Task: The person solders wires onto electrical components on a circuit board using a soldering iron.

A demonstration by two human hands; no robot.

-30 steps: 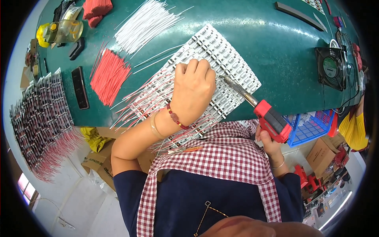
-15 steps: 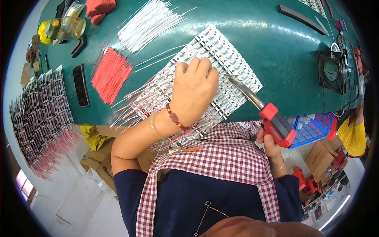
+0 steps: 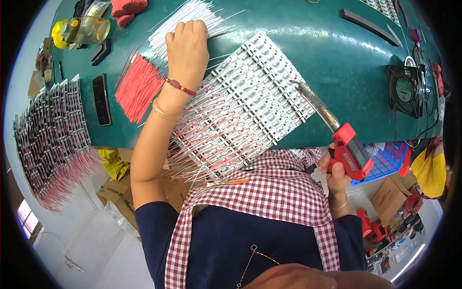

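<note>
My left hand (image 3: 188, 50) is over the near right part of a pile of white wires (image 3: 192, 9), fingers curled down; its fingertips are hidden, so what they pinch is unclear. In my right hand (image 3: 337, 176) is a red and black soldering gun (image 3: 353, 151), gripped by its handle. The metal tip points up and left, over the right edge of a white circuit board panel (image 3: 269, 89). Rows of small parts cover this panel, and red and white wires stick out from its lower left rows. Beside my left wrist lies a bundle of red wires (image 3: 139, 89).
A phone (image 3: 101, 99) and a stack of wired panels (image 3: 50, 139) are at the left. Farther back stands a clear bottle (image 3: 91, 30). On the right are a black fan (image 3: 405, 90), a dark bar (image 3: 369, 26) and, below the table edge, a blue basket (image 3: 385, 161).
My left hand has moved from the panel up and left to the white wires. The soldering gun has shifted slightly right and down at its handle, its tip now nearer the panel's right edge.
</note>
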